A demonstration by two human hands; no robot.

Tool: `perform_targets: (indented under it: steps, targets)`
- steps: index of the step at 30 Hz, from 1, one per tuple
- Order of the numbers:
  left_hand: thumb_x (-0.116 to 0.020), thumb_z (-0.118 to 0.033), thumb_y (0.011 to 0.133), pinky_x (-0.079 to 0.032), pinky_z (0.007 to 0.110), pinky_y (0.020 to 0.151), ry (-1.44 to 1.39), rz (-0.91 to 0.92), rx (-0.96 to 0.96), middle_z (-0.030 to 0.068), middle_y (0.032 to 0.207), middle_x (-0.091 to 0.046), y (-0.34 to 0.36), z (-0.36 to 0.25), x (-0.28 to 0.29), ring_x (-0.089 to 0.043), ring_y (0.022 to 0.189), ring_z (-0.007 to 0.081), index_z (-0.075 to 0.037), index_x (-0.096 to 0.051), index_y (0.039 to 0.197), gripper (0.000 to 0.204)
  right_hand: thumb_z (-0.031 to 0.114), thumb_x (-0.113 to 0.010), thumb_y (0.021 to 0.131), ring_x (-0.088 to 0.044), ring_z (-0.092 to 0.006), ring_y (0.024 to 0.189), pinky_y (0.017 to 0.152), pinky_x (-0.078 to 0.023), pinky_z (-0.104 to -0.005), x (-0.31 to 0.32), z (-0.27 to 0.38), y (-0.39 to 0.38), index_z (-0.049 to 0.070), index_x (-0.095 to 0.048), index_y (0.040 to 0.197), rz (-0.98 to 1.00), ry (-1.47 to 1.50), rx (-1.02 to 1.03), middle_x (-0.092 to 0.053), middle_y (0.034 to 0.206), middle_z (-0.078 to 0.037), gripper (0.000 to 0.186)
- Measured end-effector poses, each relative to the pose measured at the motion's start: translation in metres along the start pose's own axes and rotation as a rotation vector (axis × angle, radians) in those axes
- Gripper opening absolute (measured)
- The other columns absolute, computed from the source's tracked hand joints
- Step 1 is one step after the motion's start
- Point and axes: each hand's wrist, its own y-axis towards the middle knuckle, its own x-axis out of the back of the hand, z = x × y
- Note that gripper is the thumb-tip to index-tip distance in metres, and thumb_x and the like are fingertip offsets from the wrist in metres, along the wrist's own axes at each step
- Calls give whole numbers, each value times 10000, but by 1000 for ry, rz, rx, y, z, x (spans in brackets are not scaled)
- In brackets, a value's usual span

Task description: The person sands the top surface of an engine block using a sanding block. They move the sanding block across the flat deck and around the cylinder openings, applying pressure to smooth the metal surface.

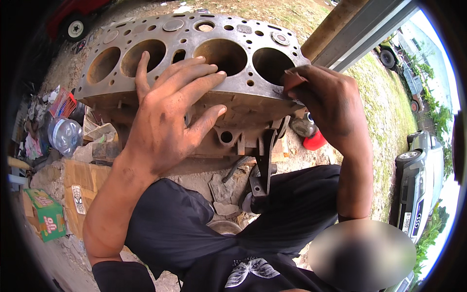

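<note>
A grey metal engine block [238, 87] stands before me, its flat top pierced by several large rusty bores and many small holes. My left hand [170, 112] is spread over the near edge of that top, fingers apart and holding nothing. At the block's right corner, beside the rightmost bore, my right hand [335, 100] is closed on a folded reddish-brown piece of sandpaper [294, 80]. The sandpaper is pressed to the top near the edge; its lower part is hidden by my fingers. Dark grime marks both hands.
Left of the block lie a clear plastic bottle [65, 135], a red basket [63, 103], a green box [44, 214] and cardboard [87, 190]. A red object [315, 140] sits under its right end. A metal beam [374, 36] rises behind; a silver car [419, 180] stands farther right.
</note>
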Motion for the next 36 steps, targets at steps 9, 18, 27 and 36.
perform_targets:
  steps: [9, 18, 27, 36]
  targets:
    - [-848, -190, 896, -146, 614, 1323, 18, 4, 5, 76, 1389, -744, -1, 1, 1, -623, 1418, 304, -132, -767, 1351, 466, 29, -732, 955, -806, -320, 917, 812, -612, -400, 4, 10, -1, 8, -775, 1133, 55, -80, 3, -797, 970, -155, 184]
    - [-844, -200, 904, -152, 617, 1320, 15, 10, 18, 72, 1396, -743, -3, 2, 2, -622, 1420, 301, -132, -770, 1347, 455, 31, -733, 955, -808, -324, 916, 813, -614, -399, 4, 12, -6, 13, -769, 1155, 64, -65, -37, -801, 964, -145, 204]
    - [-845, -203, 901, -155, 616, 1320, -11, 5, 9, 71, 1404, -741, -3, 1, 1, -624, 1417, 300, -130, -772, 1348, 459, 15, -737, 949, -811, -316, 913, 804, -615, -394, 7, 9, 1, 20, -770, 1157, 101, -99, -47, -809, 971, -139, 211]
    - [-752, -89, 923, -150, 626, 1321, 33, 4, 1, 72, 1418, -734, -2, 2, 2, -616, 1431, 297, -125, -765, 1350, 429, 8, -743, 947, -820, -293, 929, 807, -622, -383, 2, -2, 3, 15, -764, 1129, 73, -48, 30, -809, 976, -131, 183]
